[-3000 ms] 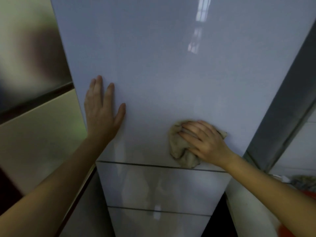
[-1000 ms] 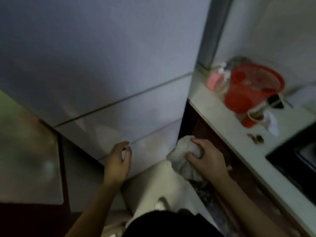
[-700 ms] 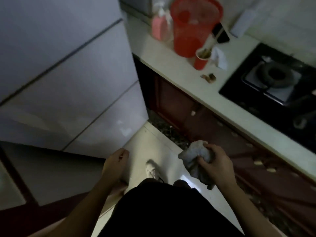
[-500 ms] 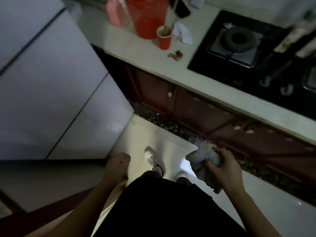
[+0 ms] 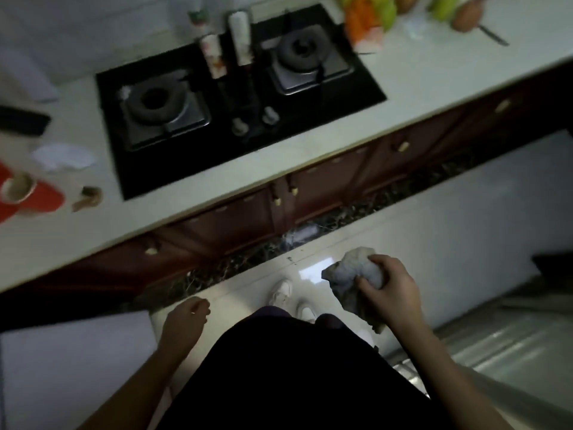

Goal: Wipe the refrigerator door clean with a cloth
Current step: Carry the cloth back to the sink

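Left hand (image 5: 184,321) hangs low with loosely curled fingers, nothing in it. Right hand (image 5: 390,293) grips the balled-up cloth (image 5: 350,274) out front at about waist level, with a bit of it dangling below the fist. Below them are white shoes (image 5: 282,291) on a shiny pale floor (image 5: 465,228). Pale panel (image 5: 62,367) at lower left, can't tell if that's the fridge. Past the feet are dark red cabinets (image 5: 325,187), then a white counter (image 5: 418,76) with a black two-burner stove (image 5: 242,97) and a red cup (image 5: 28,193) at far left.
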A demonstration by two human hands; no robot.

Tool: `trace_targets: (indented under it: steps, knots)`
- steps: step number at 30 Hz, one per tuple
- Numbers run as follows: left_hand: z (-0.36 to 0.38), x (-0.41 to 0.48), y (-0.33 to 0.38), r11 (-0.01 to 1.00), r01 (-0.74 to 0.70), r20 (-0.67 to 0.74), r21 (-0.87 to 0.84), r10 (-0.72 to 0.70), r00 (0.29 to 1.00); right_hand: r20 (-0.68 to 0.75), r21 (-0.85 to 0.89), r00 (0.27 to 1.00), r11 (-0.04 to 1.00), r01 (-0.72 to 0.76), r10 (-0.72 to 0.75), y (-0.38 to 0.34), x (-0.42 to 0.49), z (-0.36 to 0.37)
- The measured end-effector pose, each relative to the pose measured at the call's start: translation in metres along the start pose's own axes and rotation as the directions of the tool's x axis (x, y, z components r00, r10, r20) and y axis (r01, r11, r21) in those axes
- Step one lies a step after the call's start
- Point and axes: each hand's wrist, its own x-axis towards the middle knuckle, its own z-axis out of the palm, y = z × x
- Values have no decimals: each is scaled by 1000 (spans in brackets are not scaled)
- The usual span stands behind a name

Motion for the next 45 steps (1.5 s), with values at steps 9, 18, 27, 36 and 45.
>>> trace_targets:
  steps: [9,18,27,36,45]
  knots:
    - [38,94,131,807,-424,469,412,211,858,-314,270,815,868,-416,488,33,-64,-2]
    - [150,88,255,507,-706,701,495,246,669,-371,493,565,672,-553,737,93,-99,-20]
    - [226,71,329,509,-693,623,510,337,706,-303,496,663,707,-504,685,172,-32,-99]
    - [273,93,401,613,-597,507,517,342,791,-366,494,702,767,-409,611,225,66,-193]
    - [411,120,547,665,-610,621,430,273,735,-418,530,529,671,-518,738,286,128,-272]
